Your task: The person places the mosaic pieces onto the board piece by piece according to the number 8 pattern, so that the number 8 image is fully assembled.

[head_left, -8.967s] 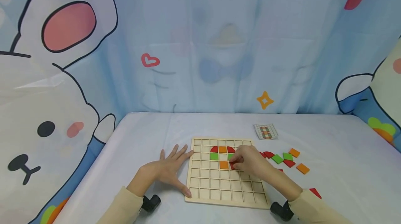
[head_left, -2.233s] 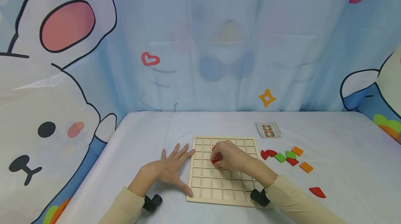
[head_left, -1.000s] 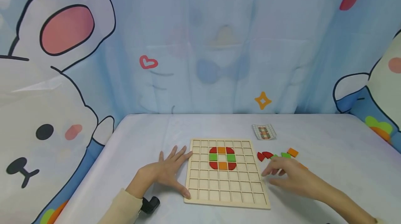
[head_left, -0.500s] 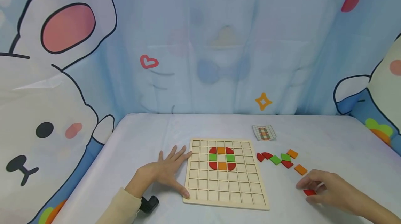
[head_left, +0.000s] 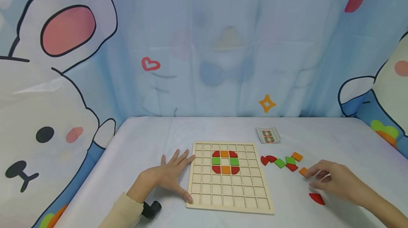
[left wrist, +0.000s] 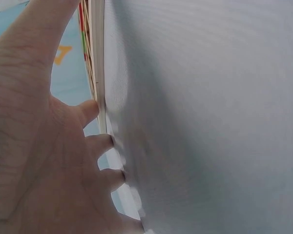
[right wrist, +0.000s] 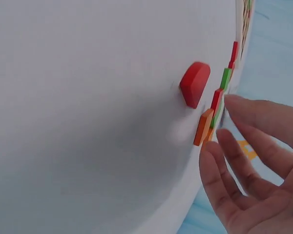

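Note:
A wooden grid board [head_left: 229, 197] lies on the white table. Near its top, red quarter-round tiles [head_left: 234, 170], orange square tiles [head_left: 224, 154] and green square tiles [head_left: 216, 161] form a ring around one bare cell. My left hand [head_left: 169, 176] is spread flat at the board's left side, with thumb and index finger touching its edge. My right hand [head_left: 336, 180] hovers at the right, fingers loosely bent and apart, holding nothing. Its fingertips are beside a loose orange square tile [head_left: 303, 171], partly hidden in the head view. A loose red quarter-round tile [right wrist: 195, 84] lies in front of that hand.
More loose tiles lie right of the board: red [head_left: 264, 160], green [head_left: 280, 163] and orange [head_left: 297, 156]. Behind them is a small pattern card [head_left: 268, 135]. A blue printed curtain [head_left: 194, 44] hangs behind the table.
My right hand set a red quarter-round tile at the ring's lower left, then withdrew right. It reached around the loose red tile, then moved off it toward the orange one. My left hand stayed put.

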Motion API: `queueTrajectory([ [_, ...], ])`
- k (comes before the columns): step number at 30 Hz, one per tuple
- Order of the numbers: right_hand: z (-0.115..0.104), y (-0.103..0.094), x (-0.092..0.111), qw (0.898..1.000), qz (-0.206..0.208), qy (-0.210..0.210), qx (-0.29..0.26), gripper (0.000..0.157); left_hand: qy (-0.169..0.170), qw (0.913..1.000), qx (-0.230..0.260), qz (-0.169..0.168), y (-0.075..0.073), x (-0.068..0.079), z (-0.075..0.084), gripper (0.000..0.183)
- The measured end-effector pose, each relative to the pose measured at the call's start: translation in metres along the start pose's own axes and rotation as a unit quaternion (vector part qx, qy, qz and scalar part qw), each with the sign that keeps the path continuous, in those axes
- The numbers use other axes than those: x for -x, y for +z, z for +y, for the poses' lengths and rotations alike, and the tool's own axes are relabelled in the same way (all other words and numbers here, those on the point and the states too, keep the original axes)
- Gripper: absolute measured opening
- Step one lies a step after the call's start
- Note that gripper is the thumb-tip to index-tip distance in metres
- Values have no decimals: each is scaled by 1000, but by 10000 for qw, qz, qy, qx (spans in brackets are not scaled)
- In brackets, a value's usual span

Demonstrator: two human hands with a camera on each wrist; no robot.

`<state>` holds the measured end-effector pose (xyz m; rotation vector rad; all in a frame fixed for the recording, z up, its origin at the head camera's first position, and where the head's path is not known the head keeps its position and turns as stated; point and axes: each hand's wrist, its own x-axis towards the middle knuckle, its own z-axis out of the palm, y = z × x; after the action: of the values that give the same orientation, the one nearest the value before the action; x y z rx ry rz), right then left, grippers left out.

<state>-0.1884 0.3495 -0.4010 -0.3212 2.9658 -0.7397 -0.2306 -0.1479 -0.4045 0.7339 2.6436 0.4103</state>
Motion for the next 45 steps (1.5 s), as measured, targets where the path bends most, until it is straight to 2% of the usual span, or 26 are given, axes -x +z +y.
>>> queueTrajectory([
  [5,3,-3,-19,9994,-35,354,29,34,-8,10000,-5,15,1,0,0,128],
  [10,6,-4,-30,9979,-218,610,-13,33,86,9999,49,16,0,1,2,128],
  [18,4,-6,-32,9976,-168,668,14,24,105,9999,31,4,-2,0,4,128],
  [29,3,-4,-32,9963,-50,840,-149,31,47,10000,5,-21,-1,-1,2,127],
  [35,2,0,-28,9978,64,628,-183,28,53,10000,45,3,0,-1,0,128],
  [39,-4,2,-26,9996,242,163,-38,25,27,10000,33,-4,0,-1,-1,128],
  [45,-36,7,-29,9966,575,-578,-115,27,49,10000,65,11,1,0,-3,128],
])
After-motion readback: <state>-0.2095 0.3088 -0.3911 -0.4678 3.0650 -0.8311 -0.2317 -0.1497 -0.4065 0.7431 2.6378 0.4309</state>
